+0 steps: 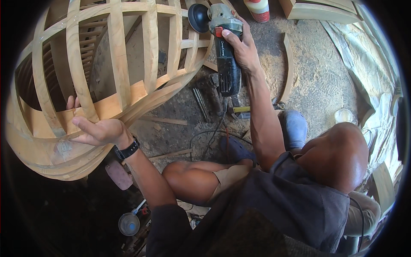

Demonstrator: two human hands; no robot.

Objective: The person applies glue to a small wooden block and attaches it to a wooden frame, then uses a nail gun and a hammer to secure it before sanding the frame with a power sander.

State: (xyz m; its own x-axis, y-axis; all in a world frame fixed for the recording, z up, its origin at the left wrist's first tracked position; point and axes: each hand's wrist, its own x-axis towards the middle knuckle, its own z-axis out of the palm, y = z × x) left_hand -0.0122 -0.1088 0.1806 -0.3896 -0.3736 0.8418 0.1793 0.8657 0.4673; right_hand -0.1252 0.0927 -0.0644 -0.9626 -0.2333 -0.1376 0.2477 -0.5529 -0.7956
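Observation:
A large curved wooden frame (pixel 118 55), built of pale ribs joined by bent rails, fills the upper left. My left hand (pixel 102 130), with a black watch at the wrist, is closed on its lower rail; fingertips show on the inner side, the thumb outside. My right hand (pixel 246 49) grips an angle grinder (pixel 228 68) with a grey head and dark body, the thumb beside its red switch. The grinder's round black disc (pixel 198 18) points left, close to the frame's right end. Whether disc and wood touch, I cannot tell.
A power cord (pixel 208 143) trails across the dusty floor between my legs. A curved wood strip (pixel 287 64), a red-and-white container (pixel 258 10) and a wooden box-like piece (pixel 321 12) lie to the right. Crumpled sheeting (pixel 357 60) covers the far right. A clear cup (pixel 129 224) stands lower left.

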